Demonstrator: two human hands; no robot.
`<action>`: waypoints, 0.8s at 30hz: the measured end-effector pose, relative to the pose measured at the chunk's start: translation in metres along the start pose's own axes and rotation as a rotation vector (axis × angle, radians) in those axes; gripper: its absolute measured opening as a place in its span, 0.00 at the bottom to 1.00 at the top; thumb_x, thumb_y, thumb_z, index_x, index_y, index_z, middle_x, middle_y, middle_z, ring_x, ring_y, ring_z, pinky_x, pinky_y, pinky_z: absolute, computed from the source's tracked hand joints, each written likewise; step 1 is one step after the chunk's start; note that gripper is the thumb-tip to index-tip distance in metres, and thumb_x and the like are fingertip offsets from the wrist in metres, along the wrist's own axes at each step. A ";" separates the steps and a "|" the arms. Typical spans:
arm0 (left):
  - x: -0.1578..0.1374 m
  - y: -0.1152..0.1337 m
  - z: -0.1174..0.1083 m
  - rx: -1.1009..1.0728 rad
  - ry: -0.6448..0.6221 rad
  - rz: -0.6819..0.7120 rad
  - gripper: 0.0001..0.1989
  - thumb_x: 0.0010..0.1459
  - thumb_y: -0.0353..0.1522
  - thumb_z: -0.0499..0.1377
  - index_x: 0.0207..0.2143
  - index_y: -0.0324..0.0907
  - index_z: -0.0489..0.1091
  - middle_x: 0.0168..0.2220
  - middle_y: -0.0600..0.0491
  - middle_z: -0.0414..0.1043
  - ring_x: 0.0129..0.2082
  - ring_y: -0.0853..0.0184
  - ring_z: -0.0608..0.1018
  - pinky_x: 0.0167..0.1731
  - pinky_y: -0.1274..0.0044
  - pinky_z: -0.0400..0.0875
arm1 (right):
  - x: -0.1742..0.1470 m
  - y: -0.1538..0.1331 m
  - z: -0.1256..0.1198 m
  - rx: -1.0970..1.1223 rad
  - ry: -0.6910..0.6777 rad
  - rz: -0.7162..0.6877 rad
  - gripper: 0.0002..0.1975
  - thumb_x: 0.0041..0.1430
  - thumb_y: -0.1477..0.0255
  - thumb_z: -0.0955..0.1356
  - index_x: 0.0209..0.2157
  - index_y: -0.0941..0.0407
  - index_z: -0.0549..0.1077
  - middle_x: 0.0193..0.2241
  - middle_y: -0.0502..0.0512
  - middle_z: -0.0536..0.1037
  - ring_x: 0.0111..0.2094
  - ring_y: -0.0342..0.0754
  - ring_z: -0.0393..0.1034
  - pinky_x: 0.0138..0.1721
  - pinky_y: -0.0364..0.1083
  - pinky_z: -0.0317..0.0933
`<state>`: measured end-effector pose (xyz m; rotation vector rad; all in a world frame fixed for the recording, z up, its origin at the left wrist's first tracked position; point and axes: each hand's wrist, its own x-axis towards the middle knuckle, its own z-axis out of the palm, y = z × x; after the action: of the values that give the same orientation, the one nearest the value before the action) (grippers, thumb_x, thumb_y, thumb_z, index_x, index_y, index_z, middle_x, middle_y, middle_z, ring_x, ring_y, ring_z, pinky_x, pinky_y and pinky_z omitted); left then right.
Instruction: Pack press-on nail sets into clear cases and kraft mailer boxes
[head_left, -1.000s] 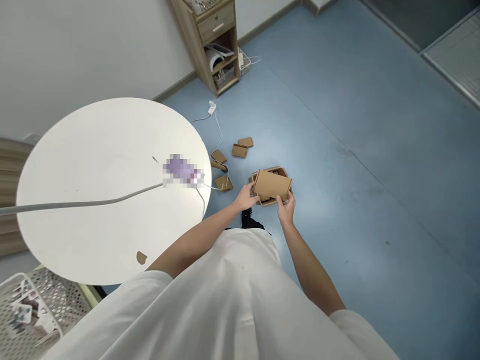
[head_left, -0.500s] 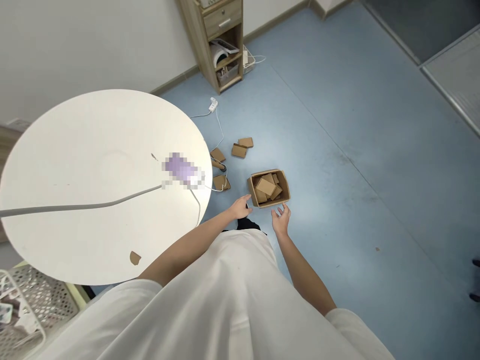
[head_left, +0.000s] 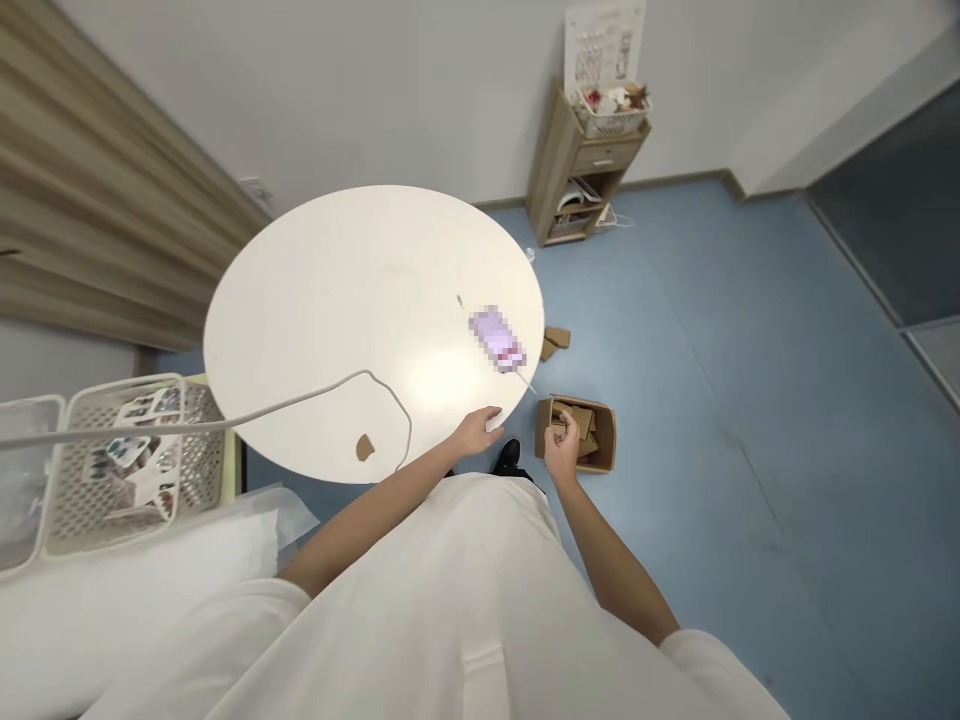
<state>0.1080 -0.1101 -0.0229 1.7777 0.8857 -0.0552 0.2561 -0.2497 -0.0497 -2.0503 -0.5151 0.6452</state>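
My left hand (head_left: 478, 432) is held over the near right edge of the white round table (head_left: 322, 260), fingers stretched out and holding nothing. My right hand (head_left: 562, 450) hangs in the air, fingers loosely curled and apart, with nothing in it. It covers the left part of an open cardboard box (head_left: 610, 442) standing on the floor below. Inside the box lie several small flat cardboard boxes (head_left: 585, 420), partly hidden by my fingers. A purple blurred-out object (head_left: 495, 335) lies on the table, and a torn brown scrap (head_left: 364, 447) rests near its front edge.
A grey cable (head_left: 277, 405) crosses the table. More cardboard pieces (head_left: 556, 338) lie on the blue floor (head_left: 697, 400) beside the table. White perforated baskets (head_left: 199, 440) stand at the left. A wooden cabinet (head_left: 551, 170) is against the wall, and my shoe (head_left: 508, 455) shows below.
My view has swung up and to the left, so the table and box sit further right. My right hand now overlaps the box in view. Both hands stay empty.
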 end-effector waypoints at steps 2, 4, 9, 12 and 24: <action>-0.015 -0.018 -0.018 -0.032 0.078 -0.026 0.24 0.52 0.36 0.54 0.52 0.39 0.62 0.54 0.46 0.64 0.53 0.61 0.67 0.52 0.71 0.63 | -0.006 -0.012 0.022 -0.026 -0.043 -0.041 0.27 0.54 0.64 0.60 0.55 0.57 0.55 0.52 0.64 0.61 0.30 0.42 0.66 0.35 0.45 0.63; -0.031 -0.036 -0.034 -0.064 0.144 -0.056 0.22 0.53 0.35 0.54 0.51 0.40 0.63 0.53 0.46 0.65 0.53 0.61 0.68 0.50 0.71 0.65 | -0.012 -0.024 0.044 -0.061 -0.102 -0.075 0.26 0.54 0.64 0.60 0.54 0.57 0.56 0.50 0.63 0.64 0.28 0.42 0.65 0.34 0.45 0.63; -0.065 -0.074 -0.060 -0.110 0.258 -0.111 0.21 0.54 0.35 0.54 0.50 0.41 0.63 0.51 0.46 0.67 0.50 0.61 0.70 0.48 0.69 0.67 | -0.020 -0.055 0.085 -0.186 -0.241 -0.182 0.22 0.54 0.66 0.59 0.51 0.58 0.61 0.49 0.63 0.64 0.27 0.42 0.65 0.36 0.47 0.63; -0.080 -0.087 -0.066 -0.095 0.296 -0.123 0.20 0.54 0.35 0.53 0.50 0.40 0.63 0.50 0.46 0.67 0.49 0.61 0.70 0.47 0.69 0.67 | -0.007 -0.079 0.100 -0.292 -0.306 -0.276 0.23 0.55 0.68 0.59 0.53 0.57 0.60 0.56 0.65 0.58 0.26 0.41 0.65 0.40 0.49 0.62; -0.082 -0.092 -0.071 0.101 0.454 -0.094 0.15 0.56 0.33 0.51 0.46 0.42 0.65 0.46 0.49 0.69 0.47 0.62 0.71 0.45 0.69 0.67 | 0.072 -0.110 0.124 -0.604 -0.348 -0.259 0.26 0.54 0.67 0.61 0.55 0.57 0.56 0.61 0.65 0.44 0.52 0.58 0.60 0.44 0.54 0.61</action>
<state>-0.0309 -0.0827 -0.0316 1.8744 1.3095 0.2575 0.2231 -0.0727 -0.0310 -2.3677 -1.2838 0.7546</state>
